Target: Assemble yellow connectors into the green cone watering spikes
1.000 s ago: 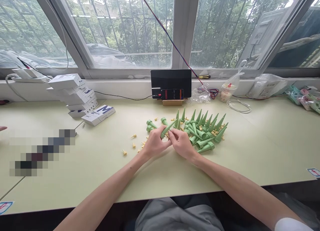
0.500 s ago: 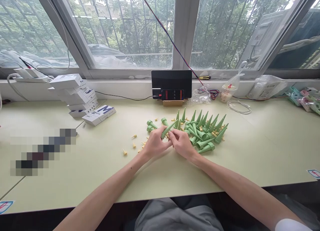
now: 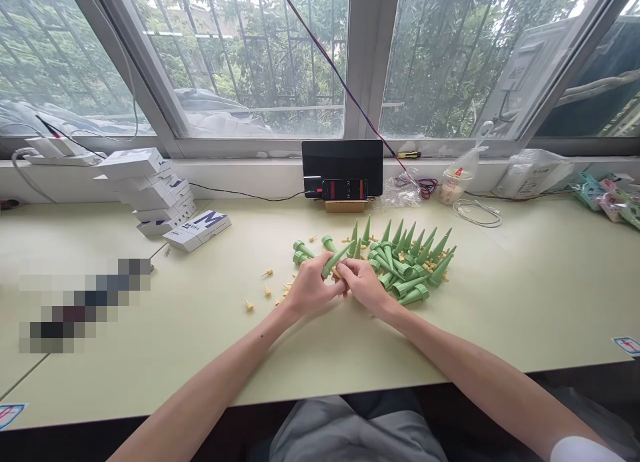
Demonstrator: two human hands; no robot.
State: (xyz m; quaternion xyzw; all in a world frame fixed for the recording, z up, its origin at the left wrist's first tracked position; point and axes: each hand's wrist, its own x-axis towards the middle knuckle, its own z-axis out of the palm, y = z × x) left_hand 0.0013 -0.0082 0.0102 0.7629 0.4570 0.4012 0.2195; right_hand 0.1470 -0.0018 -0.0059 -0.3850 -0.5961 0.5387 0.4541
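Note:
My left hand (image 3: 311, 285) is closed around a green plastic watering spike (image 3: 337, 259), a hollow cone whose tip slants up to the right. My right hand (image 3: 366, 287) meets it at the fingertips, pinching a small yellow plastic valve (image 3: 336, 273) by the spike's wide end; the fingers partly hide it. Just right of my hands lies a pile of green spikes (image 3: 410, 285), with more spikes standing points up (image 3: 399, 234) behind them. A few spikes (image 3: 303, 249) rest beyond my left hand. Loose yellow valves (image 3: 249, 306) are scattered to the left.
Behind the spikes, a phone (image 3: 345, 189) leans on a black screen (image 3: 343, 157). White boxes (image 3: 155, 189) are stacked at back left, one box (image 3: 197, 230) lying in front. A bagged cup (image 3: 455, 182) and a coiled white cable (image 3: 477, 213) sit at back right. The table's front edge (image 3: 340, 397) is close to me.
Both hands hold nearly the same position. The right fingers have shifted slightly at the small yellow valve; the camera view has moved a touch.

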